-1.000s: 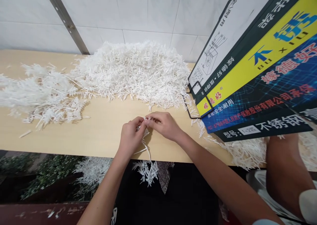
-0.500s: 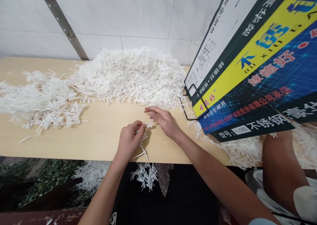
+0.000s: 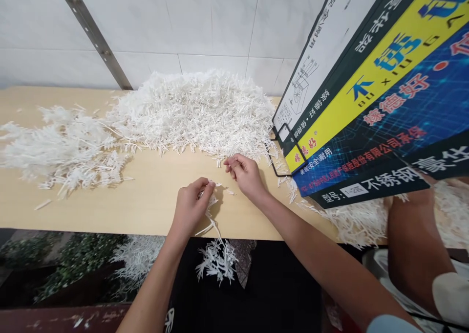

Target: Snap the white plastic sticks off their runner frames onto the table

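Note:
My left hand point(image 3: 194, 202) is closed on a white branching plastic strand point(image 3: 219, 260), whose lower cluster hangs over the table's front edge. Further right and higher, my right hand point(image 3: 242, 174) has its fingertips pinched together near the front of a large heap of white plastic pieces point(image 3: 205, 113); whatever is between the fingertips is too small to make out. Small white bits point(image 3: 230, 191) lie on the wooden table point(image 3: 154, 196) between both hands.
A looser pile of white branching pieces point(image 3: 73, 147) spreads at the left. On the right stands a large printed cardboard box point(image 3: 366, 98) beside a black wire frame point(image 3: 282, 175). Another person's arm point(image 3: 417, 240) reaches in behind it. Green foliage point(image 3: 80, 259) shows below the table.
My right hand has moved slightly up, away from my left hand, and its spread fingers have closed together. My left hand keeps its hold, and small bits now show between the hands.

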`<state>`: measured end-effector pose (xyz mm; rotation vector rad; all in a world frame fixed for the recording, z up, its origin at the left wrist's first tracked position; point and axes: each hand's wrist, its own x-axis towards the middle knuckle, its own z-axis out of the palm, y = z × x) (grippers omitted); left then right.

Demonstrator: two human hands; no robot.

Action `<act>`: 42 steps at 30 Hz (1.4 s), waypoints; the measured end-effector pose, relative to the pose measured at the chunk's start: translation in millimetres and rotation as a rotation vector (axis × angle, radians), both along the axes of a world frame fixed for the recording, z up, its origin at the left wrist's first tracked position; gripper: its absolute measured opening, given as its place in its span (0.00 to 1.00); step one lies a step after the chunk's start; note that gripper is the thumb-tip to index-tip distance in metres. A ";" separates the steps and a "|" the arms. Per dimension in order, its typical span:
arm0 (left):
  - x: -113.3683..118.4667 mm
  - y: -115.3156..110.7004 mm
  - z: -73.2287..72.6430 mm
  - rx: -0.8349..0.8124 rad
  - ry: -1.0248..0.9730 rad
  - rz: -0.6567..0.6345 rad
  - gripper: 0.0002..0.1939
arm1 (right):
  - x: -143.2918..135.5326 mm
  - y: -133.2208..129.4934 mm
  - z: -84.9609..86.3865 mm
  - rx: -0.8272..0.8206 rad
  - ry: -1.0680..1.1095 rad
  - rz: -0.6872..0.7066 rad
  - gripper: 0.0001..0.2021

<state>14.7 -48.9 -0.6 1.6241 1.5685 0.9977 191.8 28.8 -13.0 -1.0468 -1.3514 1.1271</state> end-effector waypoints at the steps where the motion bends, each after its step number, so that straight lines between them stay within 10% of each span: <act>1: -0.2 -0.4 -0.1 0.001 -0.027 0.000 0.17 | -0.3 -0.3 0.7 0.004 -0.009 0.035 0.22; 25: 2.0 -0.9 5.2 0.028 0.053 -0.023 0.15 | 2.0 2.0 6.8 -0.124 0.121 0.015 0.14; 31: 2.6 -1.4 6.5 0.023 -0.070 0.017 0.17 | 9.8 -5.6 13.5 0.060 0.043 -0.092 0.13; 37: -0.9 6.2 0.2 0.059 -0.405 0.117 0.17 | 14.1 -14.0 16.9 0.150 -0.348 0.316 0.23; 42: -4.4 7.6 -2.5 0.046 -0.479 0.071 0.22 | 12.7 -14.9 21.5 0.543 -0.491 0.100 0.18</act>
